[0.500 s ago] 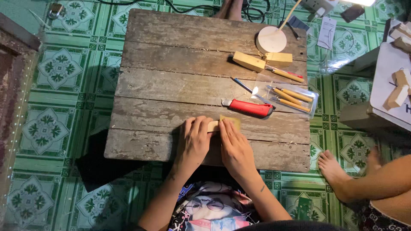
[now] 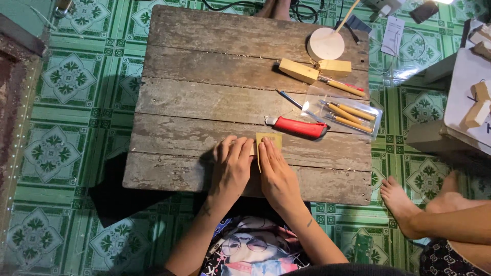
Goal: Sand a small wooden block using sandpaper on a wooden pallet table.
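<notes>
**Wood piece and sandpaper on the plank table**

A small pale wooden block (image 2: 253,148) lies flat near the front edge of the weathered grey plank table (image 2: 204,66), mostly covered, only a short light end showing between the fingers. Touching it on the right is a tan square sheet of sandpaper (image 2: 269,139), lying flat on the boards with its far corner exposed and the rest hidden under a palm.
</notes>
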